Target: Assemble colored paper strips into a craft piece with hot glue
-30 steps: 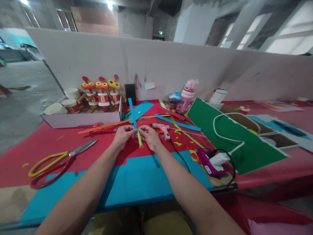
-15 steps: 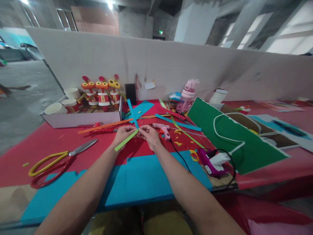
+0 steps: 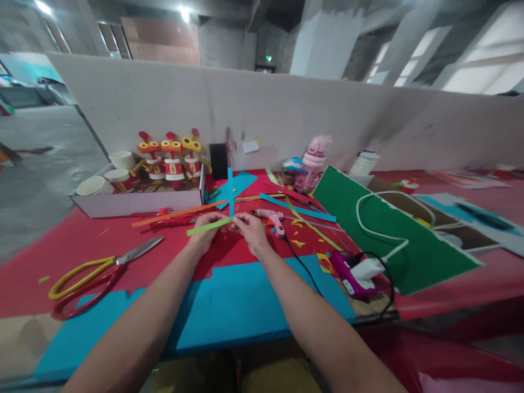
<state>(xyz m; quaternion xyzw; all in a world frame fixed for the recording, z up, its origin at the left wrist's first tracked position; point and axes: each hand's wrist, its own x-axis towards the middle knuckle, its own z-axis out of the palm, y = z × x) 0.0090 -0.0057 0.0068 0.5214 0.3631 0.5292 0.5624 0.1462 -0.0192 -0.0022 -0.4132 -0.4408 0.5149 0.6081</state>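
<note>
Both hands meet over the red table, pinching the joined ends of two paper strips. The green strip (image 3: 207,227) points left across my left hand (image 3: 208,230), and the blue strip (image 3: 231,191) stands out away from me. My right hand (image 3: 248,229) holds the corner where the strips meet, its thumb and forefinger pressed together. The fingers of my left hand are closed at the same corner, partly hidden by the green strip. A pink glue gun (image 3: 275,221) lies just right of my right hand.
Large scissors (image 3: 118,262) lie at left. Behind them, a white box (image 3: 139,203) holds cups and several figures. Blue card (image 3: 237,300) covers the near edge. To the right are a purple power strip (image 3: 352,278), a green board (image 3: 393,234) and a pink bottle (image 3: 315,158).
The strips have turned clockwise: the blue one now points nearly straight away from me, and the green one lies flatter to the left. Both hands keep their hold.
</note>
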